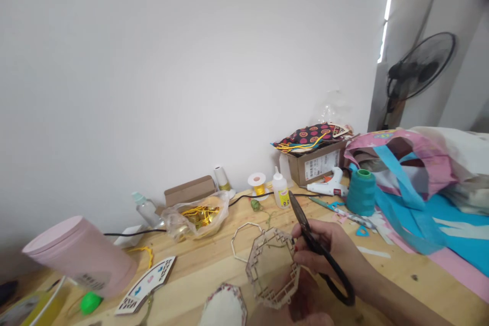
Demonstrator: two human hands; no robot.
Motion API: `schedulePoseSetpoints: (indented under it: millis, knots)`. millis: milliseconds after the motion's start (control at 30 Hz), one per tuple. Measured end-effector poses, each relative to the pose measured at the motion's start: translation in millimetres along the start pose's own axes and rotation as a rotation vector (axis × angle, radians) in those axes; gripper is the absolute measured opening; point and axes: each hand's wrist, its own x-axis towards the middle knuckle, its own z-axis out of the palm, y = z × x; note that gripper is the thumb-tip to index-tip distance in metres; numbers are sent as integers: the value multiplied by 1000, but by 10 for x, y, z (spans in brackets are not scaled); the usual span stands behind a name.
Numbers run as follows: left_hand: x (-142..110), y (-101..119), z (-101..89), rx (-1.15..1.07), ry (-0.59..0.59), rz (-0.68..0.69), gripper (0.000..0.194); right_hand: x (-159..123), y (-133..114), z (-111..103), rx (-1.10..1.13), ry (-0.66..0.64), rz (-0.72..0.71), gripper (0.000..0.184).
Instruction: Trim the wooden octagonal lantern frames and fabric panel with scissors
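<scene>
My right hand [324, 249] is closed around black-handled scissors [324, 260], with the blades pointing up and away from me. Its fingertips are close to the right edge of an octagonal wooden lattice frame [250, 265], which is tilted up above the table. A thin greenish cord crosses the frame's opening. At the bottom edge, my left hand [305, 310] is blurred and partly cut off, holding the frame by its lower right side. Just left lies a pale octagonal panel [225, 308] with a patterned rim. A thin octagonal ring [234, 244] rests behind the frame.
A glue bottle [280, 191], yellow thread spool [258, 186], teal thread cone [361, 192] and glue gun [330, 183] stand or lie behind my hands. At left are a pink canister [82, 257], a fan-shaped wooden piece [147, 285] and a plastic bag [198, 216]. Bags [405, 163] crowd the right.
</scene>
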Motion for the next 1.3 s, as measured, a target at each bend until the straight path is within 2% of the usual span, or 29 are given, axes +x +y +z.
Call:
schedulePoseSetpoints:
  millis: [133, 200, 300, 367, 433, 500, 600, 700, 767, 900, 1033, 1133, 1200, 1300]
  knots:
    - [76, 222, -122, -39, -88, -1, 30, -9, -106, -74, -159, -32, -30, 20]
    - [112, 346, -195, -141, -140, -43, 35, -4, -175, -100, -228, -79, -45, 12]
    - [128, 454, -267, -289, -192, -119, 31, 18, -280, -122, -326, -193, -9, 8]
    - [121, 453, -273, -229, -168, -106, 30, 47, -344, -119, -473, -270, -2, 14]
    - [111, 415, -259, -80, -141, -77, 30, 92, -388, -103, -653, -307, -46, 16]
    - [106, 379, -248, 0, -117, -68, 28, 151, -394, -81, -734, -273, -96, 15]
    - [107, 360, -255, -69, -91, -87, 24, 235, -316, -56, -596, -161, -92, 10]
    - [111, 340, -244, -103, -97, -137, 19, 274, -176, -47, -442, -80, -43, 23]
    - [118, 299, -208, -95, -95, -152, 21, 271, -85, -43, -423, -72, -33, 23]
    - [145, 196, -136, -34, -64, -121, 28, 242, 28, -36, -593, -82, -145, 12]
    - [169, 153, -124, 13, -52, -94, 30, 226, 40, -34, -731, -72, -282, 20]
    - [173, 143, -125, 83, -71, -48, 30, 206, 28, -17, -815, -72, -334, 27]
    - [174, 120, -124, 189, -88, 25, 30, 181, 33, 10, -918, -49, -341, 29]
    - [181, 56, -122, 382, -45, 167, 32, 143, 64, 55, -1125, 24, -382, 31]
